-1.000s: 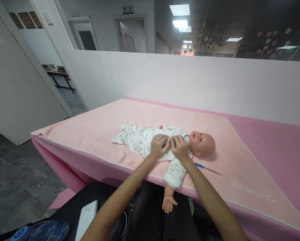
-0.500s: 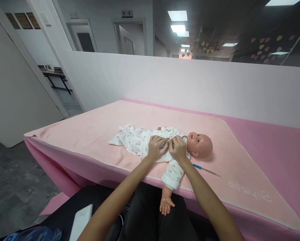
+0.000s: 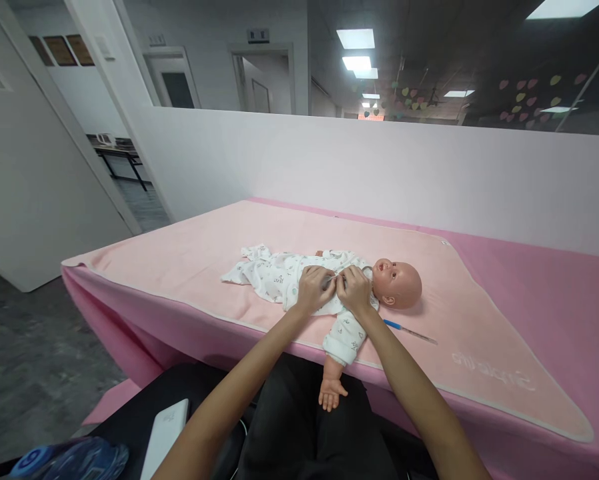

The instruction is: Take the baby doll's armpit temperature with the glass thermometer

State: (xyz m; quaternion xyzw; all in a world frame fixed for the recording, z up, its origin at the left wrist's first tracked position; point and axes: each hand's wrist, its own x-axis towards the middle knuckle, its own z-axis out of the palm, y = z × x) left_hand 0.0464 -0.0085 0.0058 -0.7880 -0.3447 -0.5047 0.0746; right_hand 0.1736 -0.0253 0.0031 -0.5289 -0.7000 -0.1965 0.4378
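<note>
A baby doll (image 3: pixel 399 283) lies on its back on a pale pink mat (image 3: pixel 179 267), its head toward the right. It wears a white printed garment (image 3: pixel 274 275) whose lower part is spread out flat to the left. My left hand (image 3: pixel 314 289) and my right hand (image 3: pixel 354 291) meet over the doll's chest, fingertips pinched close together on the garment's front. A thin white bit, perhaps a tie, shows between them; the fingers hide most of it. One sleeved doll arm (image 3: pixel 333 385) hangs over the mat's near edge toward my lap.
A thin stick with a blue end (image 3: pixel 409 331) lies on the mat near the doll's head. Beyond the table rises a white partition (image 3: pixel 379 173) with glass above. On a dark seat at lower left are a flat white device (image 3: pixel 165 433) and a blue-capped bottle (image 3: pixel 74 460).
The view has shifted slightly. Both hands stay at the doll's chest, fingertips still pinched on the garment, with only small finger movements.
</note>
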